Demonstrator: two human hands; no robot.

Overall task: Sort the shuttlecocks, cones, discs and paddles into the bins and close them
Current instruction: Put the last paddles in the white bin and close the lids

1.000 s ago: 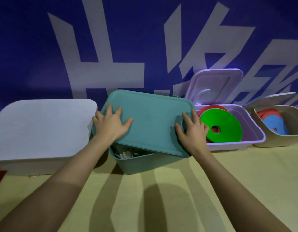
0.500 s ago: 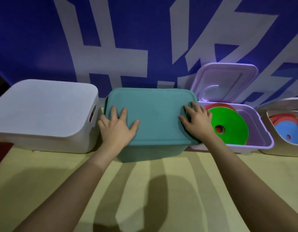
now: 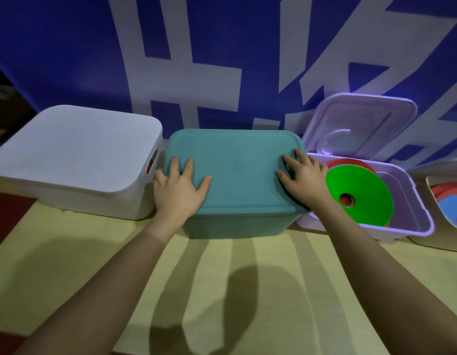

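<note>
A teal bin stands in the middle of the row with its teal lid lying flat on top. My left hand presses on the lid's left front part with fingers spread. My right hand presses flat on the lid's right edge. The lilac bin to the right stands with its lid raised, and a green disc leans inside over red ones. At the far right a beige bin holds a blue disc and red discs.
A white bin with its lid on stands to the left of the teal one. A blue banner with white characters hangs right behind the row. The yellow table stretches toward me.
The teal lid went from tilted with its front edge raised above the bin to lying flat on it. Both hands came down with it and stay on top.
</note>
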